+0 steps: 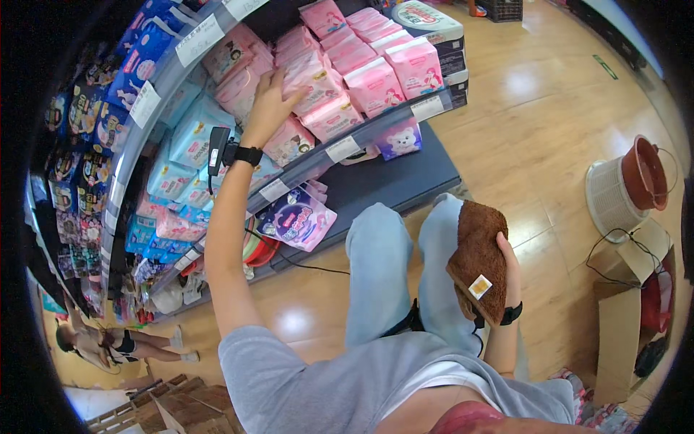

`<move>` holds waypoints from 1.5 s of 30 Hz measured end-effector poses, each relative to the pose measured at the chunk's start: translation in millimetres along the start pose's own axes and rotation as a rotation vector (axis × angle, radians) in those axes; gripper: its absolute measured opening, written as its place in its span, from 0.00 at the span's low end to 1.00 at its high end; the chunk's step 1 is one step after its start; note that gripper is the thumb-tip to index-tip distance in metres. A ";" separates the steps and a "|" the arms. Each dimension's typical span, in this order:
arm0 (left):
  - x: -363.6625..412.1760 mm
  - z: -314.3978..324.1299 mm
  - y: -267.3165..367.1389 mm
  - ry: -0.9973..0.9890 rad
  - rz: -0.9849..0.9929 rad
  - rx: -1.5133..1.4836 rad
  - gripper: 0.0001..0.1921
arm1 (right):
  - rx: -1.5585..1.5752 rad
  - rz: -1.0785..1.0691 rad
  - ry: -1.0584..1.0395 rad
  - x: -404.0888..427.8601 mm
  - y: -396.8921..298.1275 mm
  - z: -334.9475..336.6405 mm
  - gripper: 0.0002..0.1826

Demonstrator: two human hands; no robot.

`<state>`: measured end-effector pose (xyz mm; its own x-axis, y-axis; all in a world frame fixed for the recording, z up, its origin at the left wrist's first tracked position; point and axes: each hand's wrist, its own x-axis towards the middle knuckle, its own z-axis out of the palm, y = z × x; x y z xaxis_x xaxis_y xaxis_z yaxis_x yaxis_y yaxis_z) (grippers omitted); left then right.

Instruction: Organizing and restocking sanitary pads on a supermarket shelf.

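My left hand is stretched out to the shelf, its fingers spread on pink plastic packs stacked there; whether it grips one is unclear. A device is strapped to that wrist. My right hand holds a folded brown cloth with a small square label over my right knee. Beside the pink packs lie light blue packs, and more pink packs stand in rows. A purple pack leans below the shelf edge near the dark base board.
Boxes are stacked at the shelf's end. On the right stand a white basket with a red-brown bucket and an open carton. The shelf's price rail runs before me. Another person is at far lower left, near cardboard.
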<state>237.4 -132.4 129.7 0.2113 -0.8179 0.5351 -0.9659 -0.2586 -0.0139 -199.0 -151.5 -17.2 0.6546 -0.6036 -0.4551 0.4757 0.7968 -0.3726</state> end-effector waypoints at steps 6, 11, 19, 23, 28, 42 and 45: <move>-1.7 -1.5 1.6 0.033 0.072 0.093 0.43 | -0.053 -0.007 -0.055 0.4 5.1 1.2 0.21; -12.9 -10.1 -5.3 0.231 0.100 0.122 0.39 | -0.051 0.028 -0.050 -1.1 9.7 0.7 0.21; -123.6 12.0 55.6 0.017 0.290 -0.350 0.12 | -0.066 0.005 0.074 -5.9 5.2 10.5 0.22; -208.2 97.7 34.6 -0.458 -0.062 -0.410 0.08 | -0.072 0.038 0.101 0.9 11.6 13.3 0.23; -270.4 226.1 -50.0 -0.372 -0.328 0.130 0.14 | -0.093 0.032 0.192 -2.0 13.0 18.2 0.23; -202.1 318.6 -166.4 -0.452 -0.658 0.276 0.29 | -0.062 -0.292 0.618 8.8 17.3 17.5 0.25; -207.2 300.8 -159.2 -0.279 -0.572 0.257 0.33 | -0.052 -0.314 0.632 14.0 21.7 16.1 0.26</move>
<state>392.5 -76.4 -233.0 0.7414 -0.6096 0.2806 -0.6322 -0.7747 -0.0127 -170.0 -142.3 -18.7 0.0166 -0.7175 -0.6964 0.5470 0.5895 -0.5943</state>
